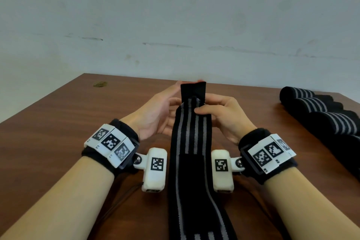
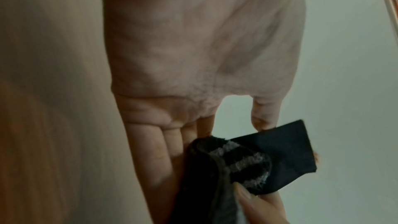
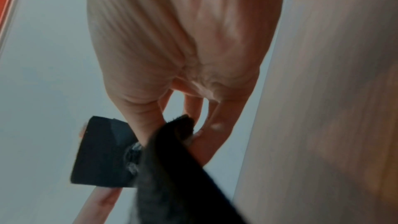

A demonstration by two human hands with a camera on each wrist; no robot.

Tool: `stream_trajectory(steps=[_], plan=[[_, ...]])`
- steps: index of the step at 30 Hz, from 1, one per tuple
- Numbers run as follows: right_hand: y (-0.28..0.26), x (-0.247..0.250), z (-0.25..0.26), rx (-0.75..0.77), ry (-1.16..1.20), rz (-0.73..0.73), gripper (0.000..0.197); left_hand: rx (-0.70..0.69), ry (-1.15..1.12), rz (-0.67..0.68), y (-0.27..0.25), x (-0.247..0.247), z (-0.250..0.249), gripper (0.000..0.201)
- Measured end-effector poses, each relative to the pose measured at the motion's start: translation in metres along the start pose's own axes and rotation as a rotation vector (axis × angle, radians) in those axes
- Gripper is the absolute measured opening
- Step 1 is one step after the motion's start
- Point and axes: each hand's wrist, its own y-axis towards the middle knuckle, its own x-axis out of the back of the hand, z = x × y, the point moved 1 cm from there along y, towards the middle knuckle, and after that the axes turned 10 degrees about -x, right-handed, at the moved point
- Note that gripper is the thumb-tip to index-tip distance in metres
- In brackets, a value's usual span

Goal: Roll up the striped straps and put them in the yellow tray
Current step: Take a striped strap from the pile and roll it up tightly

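Observation:
A long black strap with grey stripes (image 1: 191, 132) is held up over the brown table (image 1: 58, 122) and runs toward me between my wrists. Its plain black tab end (image 1: 193, 88) stands upright at the top. My left hand (image 1: 167, 107) holds the strap's left edge just below the tab, with the thumb in front and the fingers behind. My right hand (image 1: 210, 109) pinches the right edge, thumb pressed on the striped face. In the left wrist view the strap's top (image 2: 247, 159) curls beside the tab. The right wrist view shows the tab (image 3: 103, 151). No yellow tray is in view.
Several rolled striped straps (image 1: 311, 107) lie in a row at the table's right side. A small greenish spot (image 1: 100, 84) marks the far left of the table. A pale wall rises behind the far edge.

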Motion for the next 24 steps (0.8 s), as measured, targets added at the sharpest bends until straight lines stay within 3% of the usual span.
stream_trajectory(steps=[3, 7, 15, 20, 24], plan=[[0.001, -0.0001, 0.0, -0.007, -0.033, -0.008, 0.035, -0.071, 0.038, -0.046, 0.0023, 0.0004, 0.0028, 0.081], [0.0005, 0.0002, 0.0, -0.021, -0.054, -0.008, 0.035, -0.053, -0.026, -0.073, 0.0039, 0.0047, 0.0028, 0.083], [-0.0005, -0.0005, 0.0004, -0.024, -0.079, -0.013, 0.034, -0.08, 0.016, -0.053, 0.0032, 0.0021, 0.0039, 0.061], [0.0003, -0.0015, 0.001, -0.02, -0.077, -0.028, 0.034, -0.126, 0.083, -0.07, 0.0039, 0.0021, 0.0044, 0.035], [0.0008, -0.0027, 0.0003, -0.029, -0.049, -0.009, 0.036, -0.135, 0.142, -0.123, 0.0064, 0.0043, 0.006, 0.039]])
